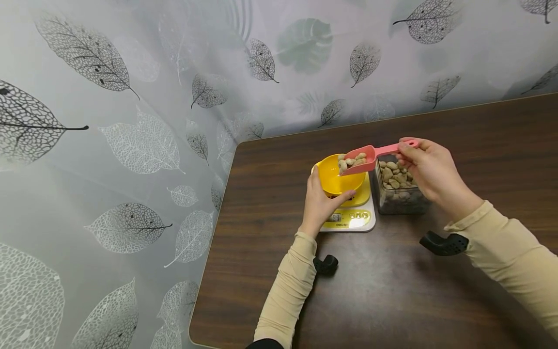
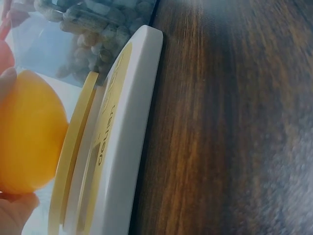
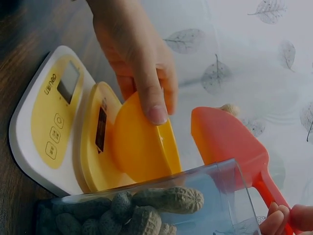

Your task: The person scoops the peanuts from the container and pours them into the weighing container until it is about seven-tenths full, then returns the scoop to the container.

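Dark wood-grain table (image 1: 253,203) with a rounded corner; pale grey leaf-printed backdrop (image 1: 237,97) along two edges

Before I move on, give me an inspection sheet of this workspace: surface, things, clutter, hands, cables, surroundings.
Surface: dark wood-grain table.
Things: yellow bowl on the kitchen scale, display too small to read surely; pink scoop carrying peanuts, its tip over the bowl; clear box of peanuts beside the scale.
Clutter: nothing seen.
Hands: left hand holds the bowl; right hand grips the scoop.
Cables: nothing seen.
Surroundings: leaf-print backdrop behind the table and on its left.
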